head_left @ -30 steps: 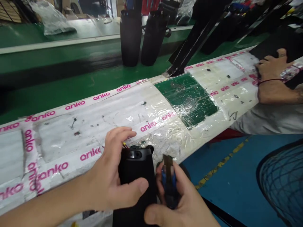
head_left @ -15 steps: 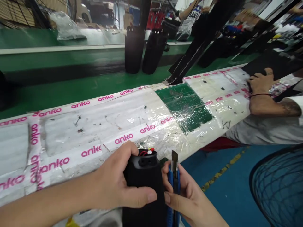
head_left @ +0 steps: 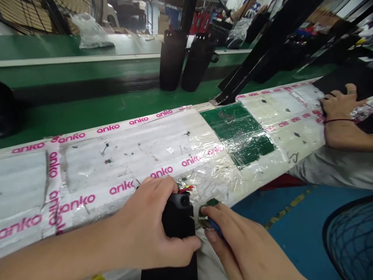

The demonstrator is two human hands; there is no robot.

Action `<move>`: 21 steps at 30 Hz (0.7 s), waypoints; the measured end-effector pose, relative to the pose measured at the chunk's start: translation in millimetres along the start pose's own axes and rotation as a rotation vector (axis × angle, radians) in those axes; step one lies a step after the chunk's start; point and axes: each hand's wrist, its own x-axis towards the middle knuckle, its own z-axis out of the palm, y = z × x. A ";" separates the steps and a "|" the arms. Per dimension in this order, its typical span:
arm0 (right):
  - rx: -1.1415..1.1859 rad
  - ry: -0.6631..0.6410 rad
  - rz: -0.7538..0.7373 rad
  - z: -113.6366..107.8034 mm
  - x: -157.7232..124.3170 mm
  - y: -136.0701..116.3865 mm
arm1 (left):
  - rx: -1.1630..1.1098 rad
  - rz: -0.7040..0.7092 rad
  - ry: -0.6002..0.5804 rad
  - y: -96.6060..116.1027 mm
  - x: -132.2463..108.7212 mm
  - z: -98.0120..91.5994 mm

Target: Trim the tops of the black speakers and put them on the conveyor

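My left hand [head_left: 155, 227] grips a black cloth-covered housing [head_left: 178, 219], which looks like a portable speaker, at the table's near edge. Red and yellow wires [head_left: 185, 189] poke out of its open top end. Just to its right, my right hand [head_left: 241, 243] is closed around a blue utility knife [head_left: 215, 227]. The knife is mostly covered by my fingers, and its front end points toward the housing's right side. Whether the blade touches the cloth I cannot tell.
Tape printed "anko" runs along the white-covered table [head_left: 140, 151], which has a green patch [head_left: 239, 128]. Two black cylinders [head_left: 173, 62] stand on the green line behind, beside a slanted black post [head_left: 262, 46]. A co-worker's hand [head_left: 339, 101] is at right, above a black mesh fan guard [head_left: 349, 241].
The knife has turned from upright, blade showing, to lying across toward the housing's right side. My right hand has rolled over with it. The view has shifted slightly left.
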 end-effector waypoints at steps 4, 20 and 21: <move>-0.240 -0.029 -0.140 -10.2 18.5 2.7 | -0.031 0.058 0.024 -3.8 0.1 3.6; -0.266 -0.192 -0.155 -15.3 20.4 4.8 | 0.000 0.034 -0.020 -3.3 6.2 -0.8; -0.266 -0.194 -0.159 -15.3 19.9 5.0 | 0.000 0.030 -0.022 -3.4 6.0 -0.5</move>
